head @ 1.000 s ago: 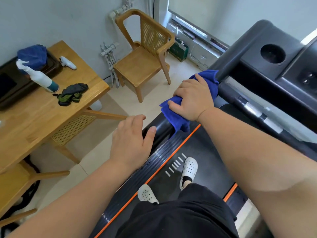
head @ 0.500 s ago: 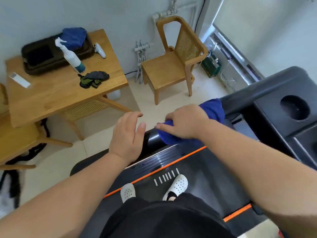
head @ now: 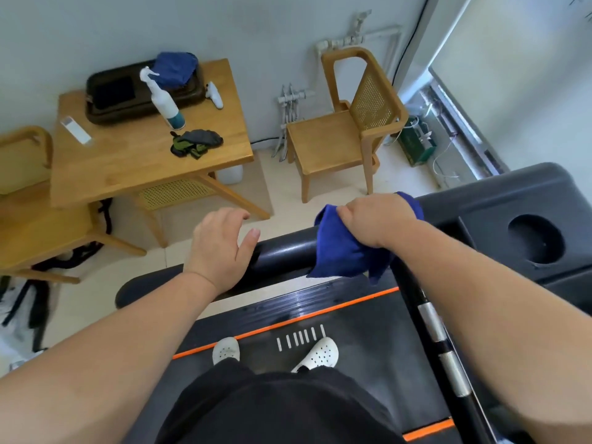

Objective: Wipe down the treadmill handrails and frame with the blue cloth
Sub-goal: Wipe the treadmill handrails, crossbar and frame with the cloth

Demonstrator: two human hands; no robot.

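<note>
The left hand [head: 221, 248] is open, its fingers loosely curved and holding nothing. It sits at the free end of the treadmill's left handrail [head: 288, 248], and I cannot tell whether the palm rests on the rail or hangs just above it. My guess is that it is there for balance, or ready to steady the bar. The right hand [head: 374, 217] grips the blue cloth [head: 342, 251] in a bunched wad, with knuckles on top and the fabric pressed onto the handrail where it meets the console [head: 499, 206]. Loose folds of cloth hang down the near side of the bar. A wad like this puts thick padding under the palm and wraps partly round the tube, which suits rubbing along its length.

The person stands on the belt [head: 362, 318] in white perforated clogs [head: 318, 354], facing sideways toward the rail, so both arms can reach it squarely. The crossbar with its silver grip sensors [head: 432, 318] runs past the right forearm, and the cloth is not touching it.

Off the treadmill, a wooden table [head: 128, 165] holds a spray bottle [head: 163, 97]. A second blue cloth [head: 174, 67] is heaped on a dark tray [head: 128, 94], and there is a pair of dark gloves [head: 195, 142]. These look like cleaning supplies parked within a step's reach. A wooden cane-backed chair [head: 349, 129] stands by the wall.

I judge that wiping of this rail is under way, with the other handrail and the frame left to do.
</note>
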